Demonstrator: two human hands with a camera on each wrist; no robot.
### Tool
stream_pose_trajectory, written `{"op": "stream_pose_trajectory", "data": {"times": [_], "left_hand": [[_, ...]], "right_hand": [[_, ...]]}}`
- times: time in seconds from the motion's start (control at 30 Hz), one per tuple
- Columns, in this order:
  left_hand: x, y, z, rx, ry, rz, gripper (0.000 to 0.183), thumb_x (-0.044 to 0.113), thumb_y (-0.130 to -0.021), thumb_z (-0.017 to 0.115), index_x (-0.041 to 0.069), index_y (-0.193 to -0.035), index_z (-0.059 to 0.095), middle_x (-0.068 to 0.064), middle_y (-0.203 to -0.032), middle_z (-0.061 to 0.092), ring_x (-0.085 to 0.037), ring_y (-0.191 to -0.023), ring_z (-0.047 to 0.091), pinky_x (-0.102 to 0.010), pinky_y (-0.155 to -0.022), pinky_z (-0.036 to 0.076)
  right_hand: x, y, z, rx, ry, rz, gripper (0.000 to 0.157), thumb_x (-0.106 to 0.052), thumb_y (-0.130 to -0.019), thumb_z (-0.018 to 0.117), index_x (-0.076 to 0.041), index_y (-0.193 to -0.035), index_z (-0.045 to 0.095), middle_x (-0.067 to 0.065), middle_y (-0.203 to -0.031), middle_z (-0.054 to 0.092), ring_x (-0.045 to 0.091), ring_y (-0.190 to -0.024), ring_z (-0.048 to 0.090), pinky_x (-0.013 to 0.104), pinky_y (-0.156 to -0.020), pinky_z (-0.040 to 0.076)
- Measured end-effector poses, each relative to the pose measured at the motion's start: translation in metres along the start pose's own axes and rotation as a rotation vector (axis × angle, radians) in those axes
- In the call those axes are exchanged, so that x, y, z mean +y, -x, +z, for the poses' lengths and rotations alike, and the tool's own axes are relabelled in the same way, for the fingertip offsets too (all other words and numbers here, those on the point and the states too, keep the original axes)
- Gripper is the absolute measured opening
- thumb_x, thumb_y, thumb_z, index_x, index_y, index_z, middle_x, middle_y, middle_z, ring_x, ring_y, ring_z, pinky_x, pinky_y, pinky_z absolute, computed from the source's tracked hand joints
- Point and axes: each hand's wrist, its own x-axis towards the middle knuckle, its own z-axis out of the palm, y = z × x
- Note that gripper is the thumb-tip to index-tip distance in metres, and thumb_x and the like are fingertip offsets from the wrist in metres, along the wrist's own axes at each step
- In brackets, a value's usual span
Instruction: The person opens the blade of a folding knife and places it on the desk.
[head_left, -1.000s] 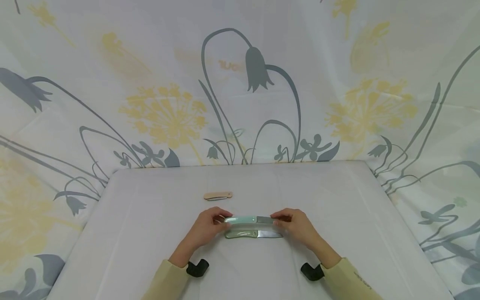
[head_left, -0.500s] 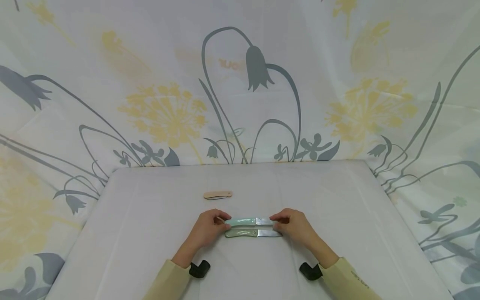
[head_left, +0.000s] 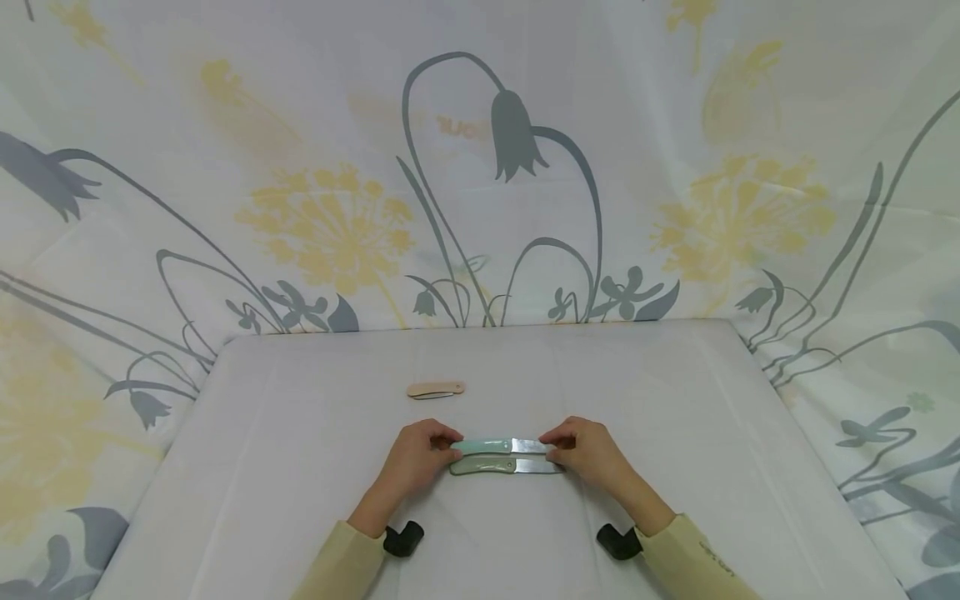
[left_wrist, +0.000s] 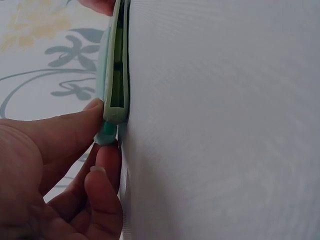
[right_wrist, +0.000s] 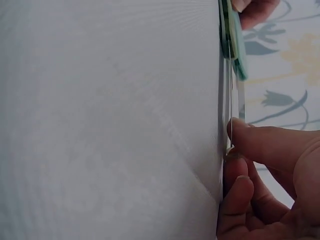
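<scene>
A folding knife with a mint-green handle [head_left: 483,447] lies unfolded across the middle of the table, between both hands. My left hand [head_left: 417,454] pinches the end of its handle between thumb and fingers. At the other end my right hand [head_left: 588,450] pinches the blade near its tip, which the fingers hide. Just in front, parallel to it, rests an olive-green folding knife [head_left: 482,466], also unfolded, its blade pointing right. In the left wrist view, the olive handle [left_wrist: 117,75] stands in front of the mint one [left_wrist: 105,136].
Behind the hands lies a third folding knife with a beige handle [head_left: 435,390], folded. The white-covered table [head_left: 300,400] ends at a patterned curtain [head_left: 637,208] at the back and sides. A black wrist mount [head_left: 403,539] sits at each sleeve.
The mint-green knife has come slightly nearer the olive-green one, with both hands still on it. The olive-green and beige knives stay where they were.
</scene>
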Motion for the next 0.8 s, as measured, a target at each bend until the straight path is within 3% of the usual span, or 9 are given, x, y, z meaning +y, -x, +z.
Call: {"op": "stream_pose_trajectory", "data": {"times": [0.33, 0.6, 0.8], "left_hand": [[0.0, 0.0, 0.001, -0.005, 0.0, -0.011, 0.011, 0.017, -0.082, 0.071, 0.018, -0.093, 0.071, 0.009, -0.083, 0.059, -0.009, -0.077, 0.054, -0.027, -0.069, 0.044], [-0.009, -0.001, -0.004, 0.072, 0.022, -0.024, 0.013, 0.017, -0.086, 0.068, 0.024, -0.096, 0.068, 0.011, -0.085, 0.06, -0.008, -0.079, 0.055, -0.029, -0.071, 0.045], [-0.012, -0.008, -0.019, 0.169, 0.049, -0.013, 0.012, 0.015, -0.086, 0.068, 0.023, -0.095, 0.069, 0.01, -0.088, 0.062, -0.009, -0.082, 0.056, -0.031, -0.072, 0.046]], "right_hand": [[0.001, 0.001, -0.004, -0.029, -0.027, 0.043, 0.016, -0.011, -0.076, 0.076, -0.016, -0.09, 0.073, -0.009, -0.083, 0.061, 0.009, -0.076, 0.054, 0.027, -0.068, 0.045], [0.006, -0.002, -0.016, -0.021, -0.112, 0.115, 0.015, -0.012, -0.085, 0.067, -0.017, -0.099, 0.072, -0.006, -0.096, 0.067, 0.013, -0.091, 0.059, 0.031, -0.078, 0.047], [0.005, -0.014, -0.025, 0.008, -0.15, 0.123, 0.016, -0.016, -0.089, 0.064, -0.016, -0.102, 0.072, -0.002, -0.104, 0.067, 0.016, -0.096, 0.059, 0.033, -0.079, 0.047]]}}
